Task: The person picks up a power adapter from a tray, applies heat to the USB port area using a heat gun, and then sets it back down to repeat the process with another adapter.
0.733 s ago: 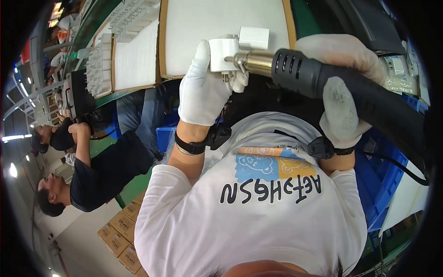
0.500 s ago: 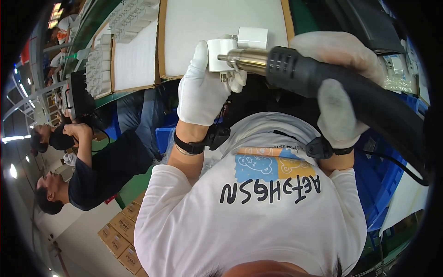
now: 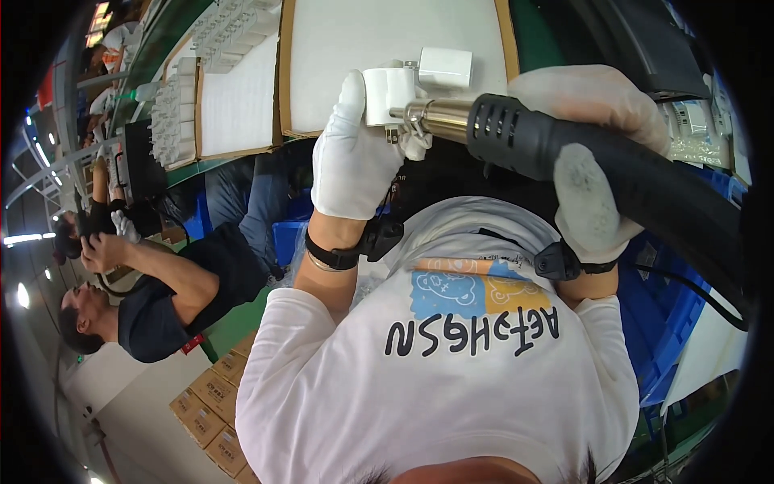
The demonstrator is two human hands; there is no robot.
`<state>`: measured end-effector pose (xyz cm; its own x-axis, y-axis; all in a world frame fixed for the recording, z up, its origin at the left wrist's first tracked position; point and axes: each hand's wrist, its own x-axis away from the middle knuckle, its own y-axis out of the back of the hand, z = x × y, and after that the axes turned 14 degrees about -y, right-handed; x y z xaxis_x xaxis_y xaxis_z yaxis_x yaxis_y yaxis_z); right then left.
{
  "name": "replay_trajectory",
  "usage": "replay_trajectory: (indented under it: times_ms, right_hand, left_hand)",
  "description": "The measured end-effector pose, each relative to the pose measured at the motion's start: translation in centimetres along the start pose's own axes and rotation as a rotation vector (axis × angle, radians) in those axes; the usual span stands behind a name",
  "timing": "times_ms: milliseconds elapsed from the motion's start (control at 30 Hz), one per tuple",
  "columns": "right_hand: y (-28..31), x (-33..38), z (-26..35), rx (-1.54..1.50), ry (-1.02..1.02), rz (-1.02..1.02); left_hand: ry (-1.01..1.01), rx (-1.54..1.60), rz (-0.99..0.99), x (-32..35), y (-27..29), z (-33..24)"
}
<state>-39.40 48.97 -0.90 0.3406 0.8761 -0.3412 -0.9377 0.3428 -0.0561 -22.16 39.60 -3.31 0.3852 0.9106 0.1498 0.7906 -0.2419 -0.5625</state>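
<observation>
My left hand (image 3: pixel 351 169), in a white glove, is closed round a white plug-in charger (image 3: pixel 377 95), with a metal prong showing at its lower side. My right hand (image 3: pixel 588 194), also gloved, wraps round the black body of a hot air gun (image 3: pixel 520 133). The gun's narrow metal nozzle (image 3: pixel 439 117) points left and its tip lies over the right side of the held charger; whether they touch I cannot tell. Just beyond, a second white charger (image 3: pixel 446 68) lies on its side on a white pad (image 3: pixel 330 40), prongs facing left.
Cardboard-edged trays (image 3: pixel 238 105) and rows of clear-white parts (image 3: pixel 173 113) stand at the left. Blue crates (image 3: pixel 657 323) are at the right, near the thick black hose (image 3: pixel 693 210). A co-worker in dark clothes (image 3: pixel 173 298) sits at the left, by stacked cartons (image 3: pixel 214 399).
The hot air gun has shifted slightly right and down across the held charger. The charger on the pad sits a little further right. The co-worker's arms have moved.
</observation>
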Motion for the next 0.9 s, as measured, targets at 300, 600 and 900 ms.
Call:
replay_trajectory:
  times_ms: [300,600,900]
  right_hand:
    - [-0.1,0.1,-0.1,0.043,0.04,-0.028]
    - [2.5,0.6,0.3,0.038,0.007,-0.056]
    - [1.4,0.5,0.0,0.138,0.132,-0.007]
  left_hand:
    - [0.066,0.079,0.1,0.4,0.1,-0.7]
    - [0.05,0.083,0.073,0.5,-0.4,-0.8]
    - [-0.024,0.012,0.148,0.3,0.1,-0.6]
